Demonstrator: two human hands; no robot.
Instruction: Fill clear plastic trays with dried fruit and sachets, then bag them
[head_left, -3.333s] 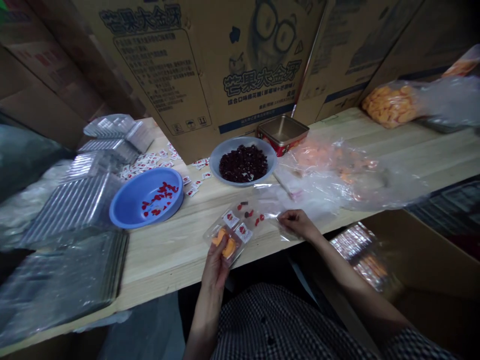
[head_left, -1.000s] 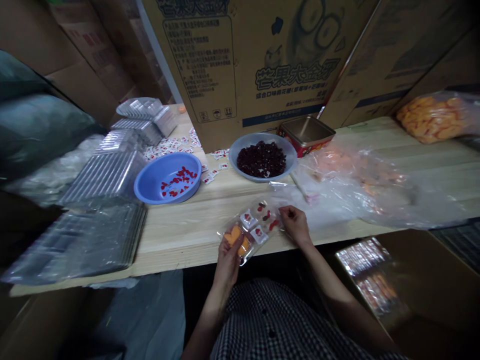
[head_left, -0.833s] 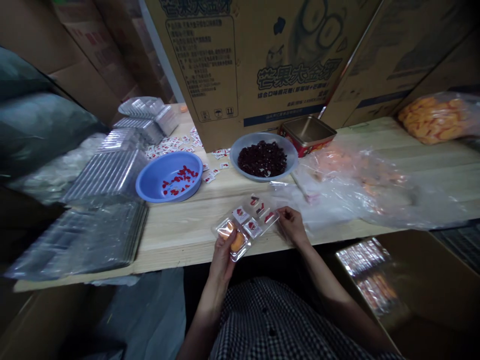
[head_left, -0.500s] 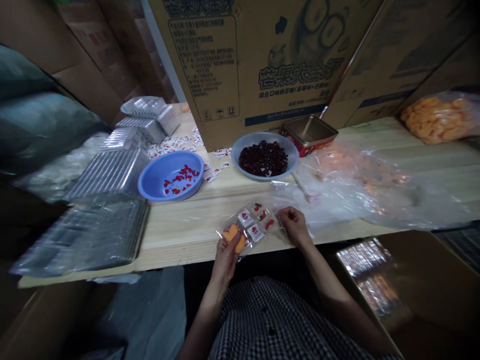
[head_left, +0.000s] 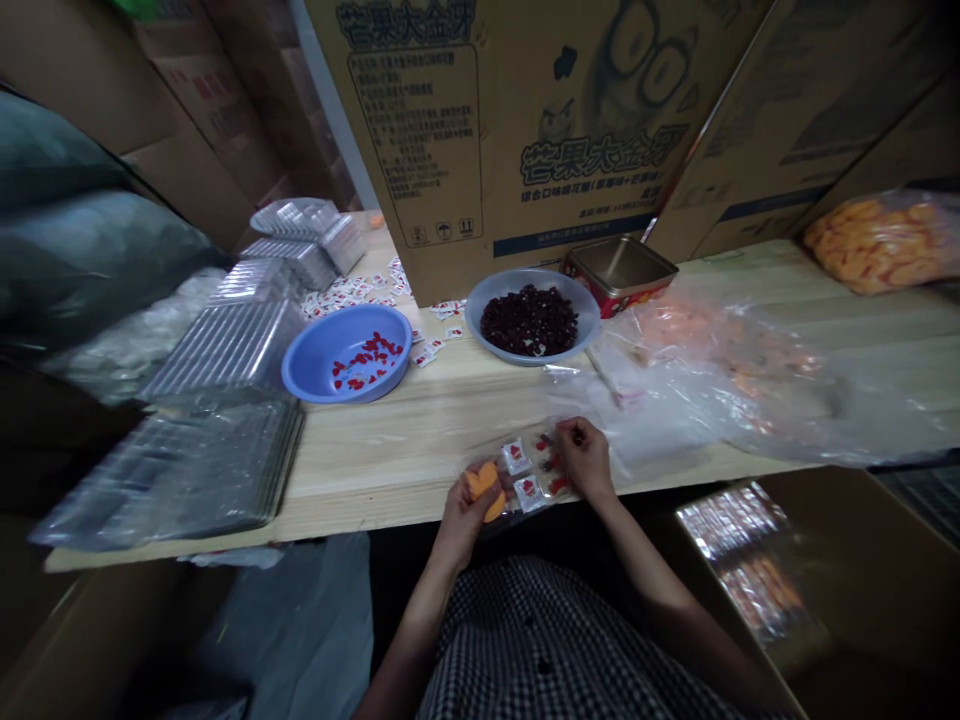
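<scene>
Above the table's front edge I hold a clear plastic candy pack (head_left: 534,462). In it lie orange pieces (head_left: 487,482) at the left, two small white sachets (head_left: 515,456) with red print in the middle, and red and dark pieces at the right. My left hand (head_left: 463,520) is closed on the pack's left end, thumb over the orange pieces. My right hand (head_left: 589,465) is closed in a pinch at its right end, and its fingers partly hide the red pieces.
A blue bowl (head_left: 300,375) holds red pieces, and a pale bowl (head_left: 474,318) dark ones. Clear trays (head_left: 217,455) are stacked at left. Loose sachets (head_left: 349,295), a tin (head_left: 622,270), plastic bags (head_left: 675,400) and large cartons (head_left: 510,120) surround them. An open box (head_left: 847,570) stands lower right.
The candy pack and my left hand have moved to the right and slightly down. My right hand now covers more of the pack's right end.
</scene>
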